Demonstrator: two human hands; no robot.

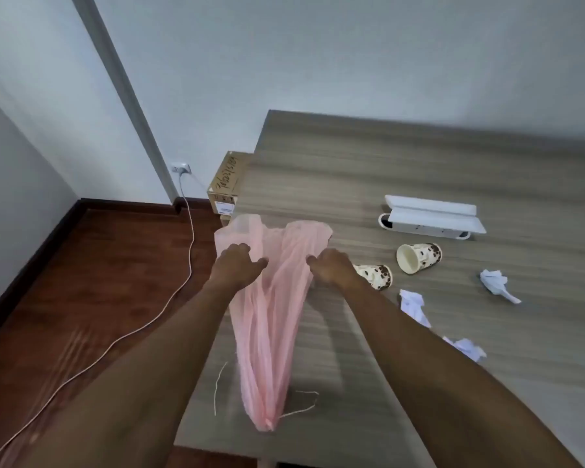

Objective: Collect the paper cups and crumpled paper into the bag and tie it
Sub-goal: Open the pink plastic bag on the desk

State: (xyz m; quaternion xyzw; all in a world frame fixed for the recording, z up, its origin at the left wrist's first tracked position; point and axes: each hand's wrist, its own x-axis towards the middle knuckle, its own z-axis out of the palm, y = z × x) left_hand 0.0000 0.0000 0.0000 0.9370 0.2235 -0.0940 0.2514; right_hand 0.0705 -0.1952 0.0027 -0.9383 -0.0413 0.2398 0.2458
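A thin pink plastic bag hangs over the table's left part, held up near its mouth. My left hand grips its left side and my right hand grips its right side. Two spotted paper cups lie on their sides: one just right of my right hand, the other farther right with its mouth facing me. Three pieces of crumpled white paper lie to the right: one far right, one beside my right forearm, one nearer me.
The wooden table ends at its left edge beside the bag. A white box with an open lid sits behind the cups. A thin string lies near the bag's bottom. A cardboard box and a white cable are on the floor.
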